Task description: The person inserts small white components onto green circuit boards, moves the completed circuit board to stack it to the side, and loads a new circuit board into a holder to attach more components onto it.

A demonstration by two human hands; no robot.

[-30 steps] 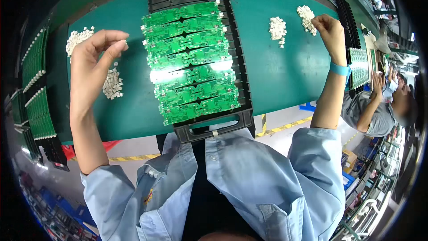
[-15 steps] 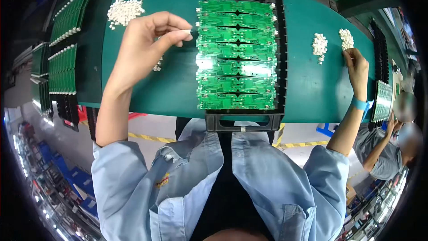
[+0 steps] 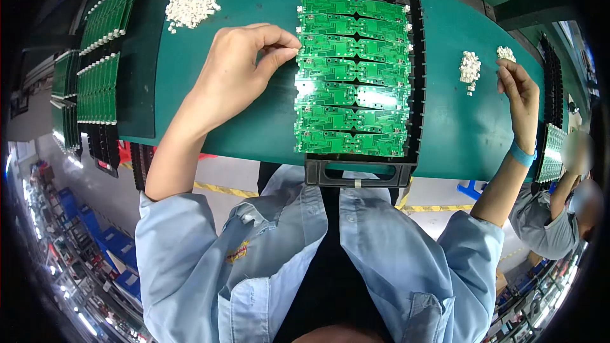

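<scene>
A panel of green circuit boards (image 3: 353,71) lies in a black rack (image 3: 416,95) in front of me. My left hand (image 3: 244,70) is closed in a pinch at the panel's upper left edge. Its fingertips hold a small white connector, now mostly hidden by them. Other white connectors (image 3: 299,29) sit along the left edge above the fingertips, and a few white connectors (image 3: 408,27) line the right edge. Over on the right, my right hand (image 3: 521,92) has thumb and fingers drawn together beside a small pile of white connectors (image 3: 506,53); what they pinch is too small to make out.
A large pile of white connectors (image 3: 192,7) lies on the green mat (image 3: 254,133) at upper left. Another pile (image 3: 470,68) is right of the rack. Racked boards (image 3: 98,92) stand at far left. Another person (image 3: 546,222) works at far right.
My left hand has moved right, bringing the white connector to the panel's edge. My right hand has drawn slightly back from the far right pile. The whole view has shifted a little.
</scene>
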